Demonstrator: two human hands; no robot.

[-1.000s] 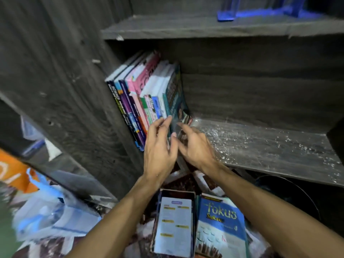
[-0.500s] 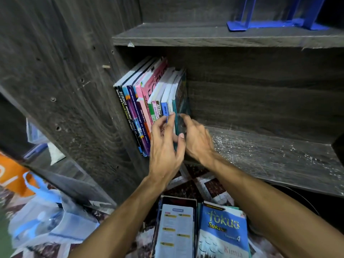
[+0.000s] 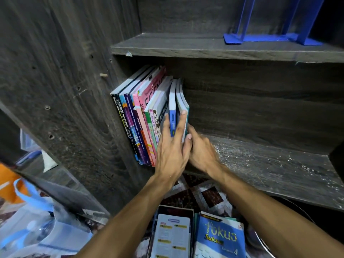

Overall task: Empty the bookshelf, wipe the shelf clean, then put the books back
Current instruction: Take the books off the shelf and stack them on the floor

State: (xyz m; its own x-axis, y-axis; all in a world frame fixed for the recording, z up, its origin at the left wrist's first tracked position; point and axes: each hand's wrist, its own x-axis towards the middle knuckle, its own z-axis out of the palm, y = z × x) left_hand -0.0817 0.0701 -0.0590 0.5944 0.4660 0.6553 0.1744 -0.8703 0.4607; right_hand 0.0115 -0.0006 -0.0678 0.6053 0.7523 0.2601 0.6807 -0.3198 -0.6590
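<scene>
A row of several books [image 3: 145,116] stands upright at the left end of the dark wooden shelf [image 3: 270,164], leaning against the side panel. The rightmost one is a teal-covered book [image 3: 183,101]. My left hand [image 3: 172,151] lies flat with straight fingers against the spines of the right-hand books. My right hand [image 3: 202,151] presses against the teal book's right side near its bottom; its fingertips are hidden behind my left hand. Two more books lie on the floor below: a blue "Fokus" book [image 3: 219,237] and one with a white back cover [image 3: 172,237].
The shelf board to the right of the books carries white specks. A blue bookend [image 3: 268,37] stands on the upper shelf [image 3: 186,47]. Plastic bags [image 3: 37,226] and an orange item [image 3: 7,183] lie at lower left. A patterned floor mat [image 3: 201,194] shows below the shelf.
Both hands have pushed the teal book from a tilted position to upright against the row. The view has risen, so more of the upper shelf shows.
</scene>
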